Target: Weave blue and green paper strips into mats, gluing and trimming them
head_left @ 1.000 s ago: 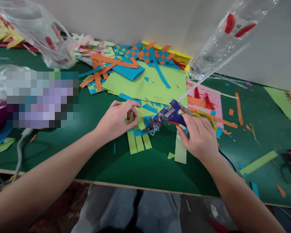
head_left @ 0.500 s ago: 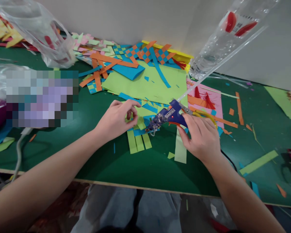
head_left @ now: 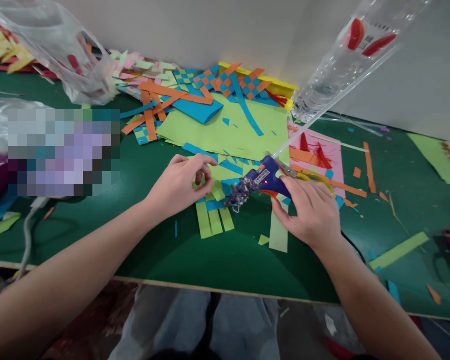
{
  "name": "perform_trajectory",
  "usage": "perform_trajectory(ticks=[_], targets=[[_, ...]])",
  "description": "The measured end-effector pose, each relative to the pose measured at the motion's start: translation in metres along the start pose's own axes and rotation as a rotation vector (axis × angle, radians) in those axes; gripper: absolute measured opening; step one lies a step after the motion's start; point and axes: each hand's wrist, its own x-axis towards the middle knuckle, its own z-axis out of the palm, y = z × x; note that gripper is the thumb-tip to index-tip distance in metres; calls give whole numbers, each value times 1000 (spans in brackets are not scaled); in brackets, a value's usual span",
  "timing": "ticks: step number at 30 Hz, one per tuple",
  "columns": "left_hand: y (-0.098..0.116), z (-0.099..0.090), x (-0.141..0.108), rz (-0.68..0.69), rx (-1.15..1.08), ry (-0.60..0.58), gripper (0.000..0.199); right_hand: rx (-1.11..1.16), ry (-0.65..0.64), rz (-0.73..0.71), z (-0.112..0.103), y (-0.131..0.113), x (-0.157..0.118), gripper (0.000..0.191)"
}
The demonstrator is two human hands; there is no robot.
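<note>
My right hand is wrapped round the handle of a blue glue gun, whose red light is lit. A long clear glue stick slants up from its back end. The gun's nozzle, covered in stringy residue, points down-left at woven green and blue paper strips. My left hand is beside this weave, fingers curled and apart, with nothing visible in them. Yellow-handled scissors lie behind my right hand.
Large green sheets and woven blue-orange pieces lie behind. A clear bottle leans at the wall. A plastic bag stands back left. Pink paper with red tassels lies right. The table's front edge runs below.
The glue gun and its stick have tilted slightly, and the stick's upper end is a little lower. My left hand has hardly moved.
</note>
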Motion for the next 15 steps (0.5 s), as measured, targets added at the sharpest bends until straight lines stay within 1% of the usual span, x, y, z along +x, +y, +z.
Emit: perform_trajectory(ticks=[11, 15], targets=[[-1, 0, 0, -7, 4, -7, 28, 11, 15, 14, 2, 3, -3, 44], [-1, 0, 0, -10, 9, -8, 28, 30, 25, 40, 3, 5, -5, 45]])
